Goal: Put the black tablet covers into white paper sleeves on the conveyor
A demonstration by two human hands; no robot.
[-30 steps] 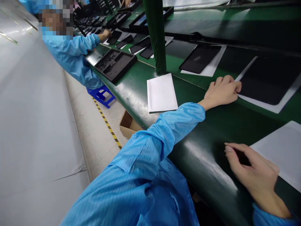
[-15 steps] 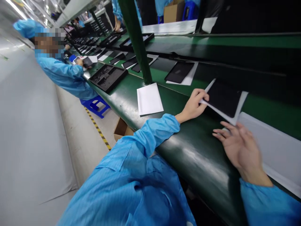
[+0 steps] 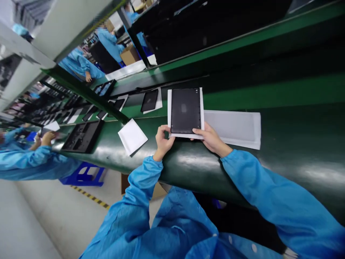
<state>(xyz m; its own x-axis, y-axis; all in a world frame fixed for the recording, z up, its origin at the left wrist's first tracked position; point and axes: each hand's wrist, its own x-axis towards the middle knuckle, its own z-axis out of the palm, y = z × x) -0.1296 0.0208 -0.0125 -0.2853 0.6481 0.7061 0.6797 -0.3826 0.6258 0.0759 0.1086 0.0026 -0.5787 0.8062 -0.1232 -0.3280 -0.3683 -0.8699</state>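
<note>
Between my two hands is a black tablet lying on a white sheet that shows around its edges. A faint mark shows at the tablet's middle, and small light spots are near its top right corner. My left hand pinches the lower left corner of the sheet. At the lower right corner, my right hand grips tablet and sheet together, thumb on top of the tablet; its other fingers are mostly hidden underneath. A long whitish sleeve lies flat on the green bench just right of them.
A white pad lies to the left by a green post. Further left is a black compartment tray, beside a co-worker's blue sleeve. Another black tablet rests on white paper along the line. A blue stool stands below.
My right hand has come from open beside the sheet to gripping its lower right corner. The tablet and sheet are now squarely before me, and the view has turned right.
</note>
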